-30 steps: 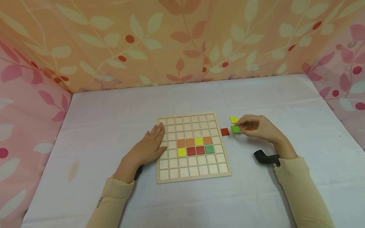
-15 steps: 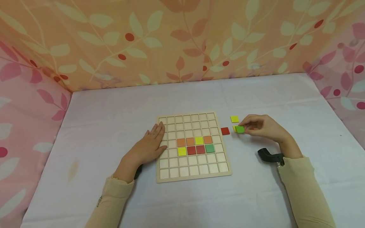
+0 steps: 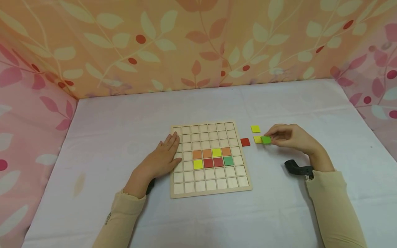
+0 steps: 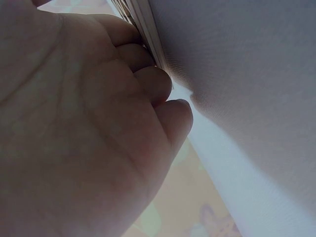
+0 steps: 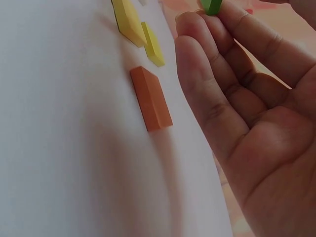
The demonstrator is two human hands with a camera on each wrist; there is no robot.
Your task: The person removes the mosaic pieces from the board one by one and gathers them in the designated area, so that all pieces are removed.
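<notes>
A wooden grid board (image 3: 211, 193) lies on the white cloth, with orange, yellow, red and green square tiles in two of its rows. My left hand (image 3: 161, 160) rests flat over the board's left edge, fingers extended; in the left wrist view the fingers (image 4: 153, 81) touch that edge. Right of the board, my right hand (image 3: 291, 139) pinches a light green tile (image 3: 265, 140) between thumb and fingertips. This tile partly covers a yellow tile (image 3: 257, 139) in the head view. An orange tile (image 5: 151, 101) lies below the hand in the right wrist view.
A red tile (image 3: 245, 142) lies by the board's right edge. Another yellow tile (image 3: 255, 129) sits farther back. Floral fabric (image 3: 198, 44) walls the table at the back and both sides. A black wrist mount (image 3: 299, 168) sticks out at the right sleeve.
My right hand has moved to the right with the green tile, and a yellow tile has come into sight to its left. The left hand stays on the board.
</notes>
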